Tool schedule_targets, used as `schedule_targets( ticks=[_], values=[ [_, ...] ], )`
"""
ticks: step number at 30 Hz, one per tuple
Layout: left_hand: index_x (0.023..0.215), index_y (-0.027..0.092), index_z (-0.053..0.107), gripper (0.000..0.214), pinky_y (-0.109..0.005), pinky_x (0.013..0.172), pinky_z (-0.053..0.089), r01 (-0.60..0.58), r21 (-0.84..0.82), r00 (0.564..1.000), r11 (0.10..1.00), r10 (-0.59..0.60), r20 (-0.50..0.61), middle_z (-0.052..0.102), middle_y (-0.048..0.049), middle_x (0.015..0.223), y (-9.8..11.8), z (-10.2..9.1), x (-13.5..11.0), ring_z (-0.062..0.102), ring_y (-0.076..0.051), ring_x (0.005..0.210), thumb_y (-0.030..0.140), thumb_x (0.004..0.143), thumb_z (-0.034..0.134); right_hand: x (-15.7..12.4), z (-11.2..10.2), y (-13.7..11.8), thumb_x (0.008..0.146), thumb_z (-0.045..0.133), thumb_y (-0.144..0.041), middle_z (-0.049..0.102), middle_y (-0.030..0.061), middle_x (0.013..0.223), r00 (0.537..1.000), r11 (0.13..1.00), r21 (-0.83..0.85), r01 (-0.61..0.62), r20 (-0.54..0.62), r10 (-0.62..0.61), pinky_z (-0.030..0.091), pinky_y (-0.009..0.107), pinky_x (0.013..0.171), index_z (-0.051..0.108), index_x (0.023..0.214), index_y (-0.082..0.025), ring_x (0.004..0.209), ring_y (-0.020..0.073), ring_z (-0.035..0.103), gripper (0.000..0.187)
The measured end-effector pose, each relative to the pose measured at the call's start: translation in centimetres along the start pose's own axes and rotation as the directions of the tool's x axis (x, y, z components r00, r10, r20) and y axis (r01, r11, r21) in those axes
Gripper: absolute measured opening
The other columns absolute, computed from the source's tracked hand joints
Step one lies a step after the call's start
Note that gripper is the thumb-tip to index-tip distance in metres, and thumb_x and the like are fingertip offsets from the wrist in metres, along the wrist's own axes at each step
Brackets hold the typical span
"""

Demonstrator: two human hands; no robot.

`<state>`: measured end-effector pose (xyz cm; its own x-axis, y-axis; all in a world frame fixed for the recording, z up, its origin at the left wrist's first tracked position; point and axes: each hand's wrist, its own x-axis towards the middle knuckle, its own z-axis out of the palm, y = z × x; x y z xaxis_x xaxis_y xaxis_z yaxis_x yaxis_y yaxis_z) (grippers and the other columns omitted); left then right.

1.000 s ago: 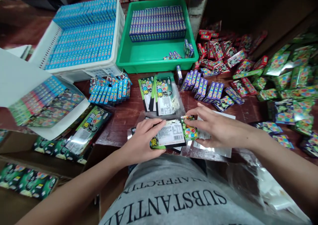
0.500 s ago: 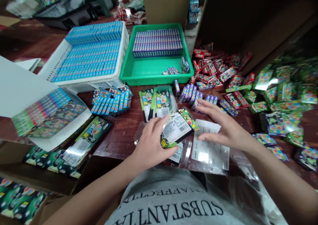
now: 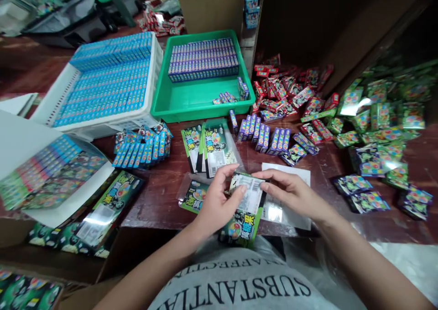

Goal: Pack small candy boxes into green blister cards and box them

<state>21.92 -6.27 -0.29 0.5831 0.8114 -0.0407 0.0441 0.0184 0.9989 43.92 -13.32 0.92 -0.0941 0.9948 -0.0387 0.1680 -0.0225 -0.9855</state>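
Both hands hold a green and black printed packet [image 3: 247,200] with a white label, just over the table's front edge. My left hand [image 3: 222,200] grips its left side, thumb on top. My right hand [image 3: 289,192] pinches its upper right corner between thumb and fingers. Under and beside my left hand lies another dark green packet in clear plastic [image 3: 193,195]. Beyond the hands, several similar packets [image 3: 215,143] overlap flat on the table. Partly beneath my right hand is a white printed sheet [image 3: 301,175] with clear plastic over it.
A green tray [image 3: 191,93] holds rows of small purple boxes; loose purple boxes [image 3: 262,134] stand before it. At left are a white crate [image 3: 155,72] of blue boxes and loose blue boxes [image 3: 143,149]. Red boxes [image 3: 284,91] and green boxes [image 3: 383,113] are heaped at right.
My right hand has come left and closed on the packet, which was held by the left hand alone. The packet has turned and moved toward my body; the view has shifted slightly right.
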Motion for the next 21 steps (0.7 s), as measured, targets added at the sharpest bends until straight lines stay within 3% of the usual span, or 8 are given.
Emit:
schedule_targets(
  ticks=[2, 4, 6, 8, 11, 15, 18, 21],
  values=[
    [0.128, 0.027, 0.053, 0.039, -0.027, 0.080, 0.054, 0.035, -0.005, 0.998, 0.999, -0.035, 0.057, 0.065, -0.0039, 0.116, 0.2, -0.9, 0.3, 0.066, -0.016, 0.094, 0.026, 0.093, 0.069, -0.4, 1.0, 0.2, 0.100, 0.059, -0.034, 0.068, 0.0041, 0.123, 0.999, 1.000, -0.007, -0.003, -0.047, 0.003, 0.055, 0.038, 0.096, 0.066, 0.129, -0.032, 0.110, 0.0201, 0.066, 0.029],
    [0.121, 0.026, 0.056, 0.032, -0.025, 0.076, 0.053, 0.057, 0.017, 0.996, 0.998, -0.059, 0.074, 0.067, -0.0023, 0.108, 0.3, -2.0, 0.8, 0.065, -0.015, 0.089, 0.028, 0.092, 0.070, -0.7, 2.5, 0.6, 0.097, 0.065, -0.033, 0.064, 0.0039, 0.129, 0.978, 0.998, 0.068, 0.008, -0.207, 0.006, 0.056, 0.036, 0.092, 0.061, 0.133, -0.035, 0.105, 0.0186, 0.067, 0.036],
    [0.117, 0.025, 0.061, 0.024, -0.026, 0.077, 0.052, 0.065, 0.046, 0.996, 0.997, -0.068, 0.059, 0.067, -0.0023, 0.105, 0.1, -2.9, 1.4, 0.065, -0.016, 0.089, 0.032, 0.095, 0.067, -0.8, 4.2, 1.2, 0.093, 0.071, -0.032, 0.063, 0.0026, 0.130, 0.916, 0.977, 0.211, 0.035, -0.398, 0.053, 0.057, 0.033, 0.085, 0.058, 0.131, -0.037, 0.093, 0.0158, 0.069, 0.040],
    [0.113, 0.024, 0.065, 0.018, -0.030, 0.084, 0.052, 0.071, 0.038, 0.997, 0.997, -0.072, 0.037, 0.068, -0.0040, 0.110, -0.2, -3.4, 2.0, 0.065, -0.018, 0.098, 0.034, 0.099, 0.060, -0.8, 5.6, 1.7, 0.091, 0.073, -0.033, 0.068, 0.0013, 0.119, 0.852, 0.951, 0.302, 0.063, -0.512, 0.106, 0.058, 0.032, 0.082, 0.061, 0.121, -0.034, 0.085, 0.0149, 0.070, 0.033],
    [0.104, 0.023, 0.071, 0.017, -0.036, 0.098, 0.050, 0.065, -0.015, 0.998, 0.998, -0.065, 0.025, 0.063, -0.0075, 0.134, -0.5, -3.5, 3.1, 0.058, -0.025, 0.126, 0.033, 0.100, 0.058, -0.6, 6.4, 2.3, 0.093, 0.071, -0.036, 0.073, 0.0022, 0.109, 0.831, 0.953, 0.300, 0.033, -0.538, 0.141, 0.059, 0.034, 0.083, 0.065, 0.119, -0.031, 0.088, 0.0174, 0.070, 0.027],
    [0.100, 0.022, 0.073, 0.015, -0.041, 0.105, 0.046, 0.082, -0.009, 0.993, 0.997, -0.081, 0.087, 0.052, -0.0083, 0.152, -0.2, -3.0, 4.3, 0.048, -0.030, 0.140, 0.032, 0.098, 0.062, -0.5, 5.4, 2.1, 0.100, 0.060, -0.034, 0.067, 0.0033, 0.134, 0.830, 0.994, 0.101, 0.032, -0.557, 0.030, 0.048, 0.042, 0.108, 0.065, 0.131, -0.034, 0.122, 0.0209, 0.063, 0.032],
    [0.098, 0.022, 0.073, 0.013, -0.041, 0.104, 0.047, 0.094, 0.029, 0.989, 0.995, -0.097, 0.112, 0.060, -0.0088, 0.144, 0.2, -2.3, 4.8, 0.058, -0.026, 0.129, 0.031, 0.095, 0.065, -0.9, 4.3, 1.8, 0.103, 0.055, -0.030, 0.066, 0.0030, 0.136, 0.884, 0.999, -0.006, 0.035, -0.466, -0.034, 0.045, 0.045, 0.113, 0.063, 0.136, -0.036, 0.128, 0.0206, 0.059, 0.035],
    [0.107, 0.023, 0.069, 0.016, -0.037, 0.098, 0.049, 0.102, -0.014, 0.992, 0.995, -0.100, 0.082, 0.074, -0.0063, 0.117, 0.4, -1.7, 5.1, 0.067, -0.020, 0.109, 0.026, 0.092, 0.067, -1.3, 3.7, 1.6, 0.101, 0.058, -0.025, 0.065, 0.0036, 0.137, 0.899, 0.992, -0.107, 0.068, -0.424, -0.107, 0.046, 0.046, 0.112, 0.064, 0.136, -0.038, 0.129, 0.0216, 0.059, 0.038]
  ],
)
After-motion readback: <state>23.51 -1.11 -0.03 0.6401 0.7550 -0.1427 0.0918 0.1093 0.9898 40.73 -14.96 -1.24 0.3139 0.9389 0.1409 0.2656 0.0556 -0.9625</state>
